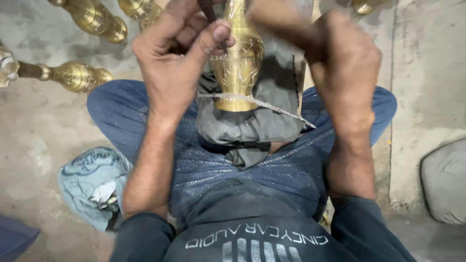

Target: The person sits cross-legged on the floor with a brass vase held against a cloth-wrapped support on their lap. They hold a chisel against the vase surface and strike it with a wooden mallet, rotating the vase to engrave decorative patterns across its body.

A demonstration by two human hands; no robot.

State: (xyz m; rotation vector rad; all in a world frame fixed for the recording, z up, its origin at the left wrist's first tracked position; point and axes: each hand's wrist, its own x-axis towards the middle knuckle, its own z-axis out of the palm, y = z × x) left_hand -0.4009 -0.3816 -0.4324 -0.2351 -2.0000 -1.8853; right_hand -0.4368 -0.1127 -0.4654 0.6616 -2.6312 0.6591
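An engraved brass vase-shaped piece (238, 68) stands upright on a grey cloth (252, 128) over my lap. My left hand (177, 58) is closed around a dark thin tool (208, 10), with the thumb pressed against the piece's left shoulder. On the other side my right hand (342, 63) is blurred; it reaches to the piece's upper right, and its fingers are hidden at the top edge. A thin pale strip (272, 106) crosses the base of the piece.
Several brass turned pieces (80, 76) lie on the concrete floor at upper left. A crumpled light-blue cloth (92, 184) sits by my left knee. A grey sack (444, 182) rests at the right edge. Metal dust speckles my jeans (218, 165).
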